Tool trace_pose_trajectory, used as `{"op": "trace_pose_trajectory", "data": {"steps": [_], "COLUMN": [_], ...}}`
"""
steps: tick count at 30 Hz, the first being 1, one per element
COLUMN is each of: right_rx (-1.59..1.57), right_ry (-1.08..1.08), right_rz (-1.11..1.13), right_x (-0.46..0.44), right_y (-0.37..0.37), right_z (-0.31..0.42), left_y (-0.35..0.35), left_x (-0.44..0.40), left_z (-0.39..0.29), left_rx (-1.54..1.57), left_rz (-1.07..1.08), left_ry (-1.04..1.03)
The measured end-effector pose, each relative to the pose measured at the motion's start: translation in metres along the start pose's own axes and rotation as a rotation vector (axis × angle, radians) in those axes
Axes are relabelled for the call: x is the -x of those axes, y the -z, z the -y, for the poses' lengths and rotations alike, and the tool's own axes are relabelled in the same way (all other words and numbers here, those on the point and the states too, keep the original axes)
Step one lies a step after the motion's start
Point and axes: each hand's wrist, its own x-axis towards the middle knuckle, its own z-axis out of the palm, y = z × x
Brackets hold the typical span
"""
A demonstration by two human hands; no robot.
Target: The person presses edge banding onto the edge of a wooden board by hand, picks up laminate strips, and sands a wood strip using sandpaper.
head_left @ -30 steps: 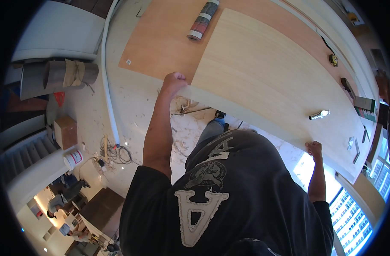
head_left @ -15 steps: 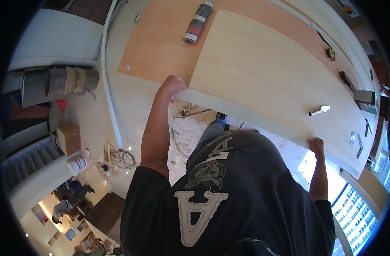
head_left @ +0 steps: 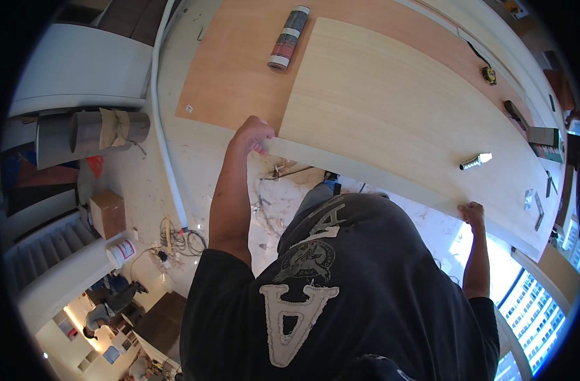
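A pale wood-grain sheet (head_left: 379,95) lies over a larger orange-tan board (head_left: 230,82) on the work surface. At the sheet's near left corner, my left hand (head_left: 255,134) is closed over the front edge. Farther right along that same white front edge (head_left: 353,168), my right hand (head_left: 472,213) is closed too, its fingers curled at the rim. The undersides of both grips are hidden. Just beyond my right hand rests a silver utility knife (head_left: 475,161). A printed roll (head_left: 289,38) lies on the orange-tan board beyond my left hand.
A yellow tape measure (head_left: 488,76), a dark-handled tool (head_left: 514,114) and a green box (head_left: 545,145) sit along the right side. A white pipe (head_left: 160,127) runs down the left, near coiled cables (head_left: 187,241) and a white bucket (head_left: 120,253). Another person (head_left: 99,317) is at lower left.
The view has shifted slightly, so the roll and bench items appear a little lower. Both hands keep their places on the sheet's edge.
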Motion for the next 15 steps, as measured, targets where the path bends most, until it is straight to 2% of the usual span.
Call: {"op": "trace_pose_trajectory", "data": {"steps": [15], "right_rx": [0.016], "right_ry": [0.015], "right_rz": [-0.013], "right_x": [0.0016], "right_y": [-0.0001], "right_z": [0.0000], "left_y": [-0.0035], "left_x": [-0.0004], "left_z": [0.0040], "left_rx": [0.059], "left_rz": [-0.022], "left_ry": [-0.033]}}
